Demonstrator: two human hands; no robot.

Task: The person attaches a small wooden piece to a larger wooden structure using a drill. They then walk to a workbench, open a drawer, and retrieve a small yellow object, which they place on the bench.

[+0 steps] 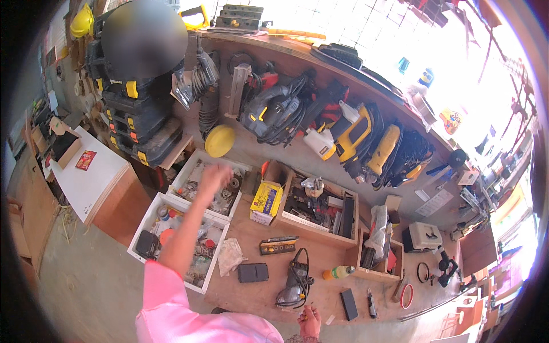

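Note:
My left hand (215, 178) reaches over the far white tray (190, 162), which holds loose metal parts and small hardware. Its fingers are smeared, so I cannot tell if they grip anything. Beneath my forearm lies the near white tray (141, 235), filled with mixed small items. At the bench's front edge, my right hand (309, 323) is closed, fingers curled round something small I cannot make out. Just beyond it lies a corded grey power tool (294, 287). A yellow-and-black case of round bits or sockets (278, 246) and a dark flat case (253, 272) lie between my hands.
Wooden boxes of tools (311, 222) stand behind, beside a yellow-and-blue carton (266, 201). Corded power tools (274, 111) hang along the back panel. Stacked black cases (140, 123) rise at left. A bottle (338, 272), black block (349, 304) and knife-like tool (372, 303) lie right.

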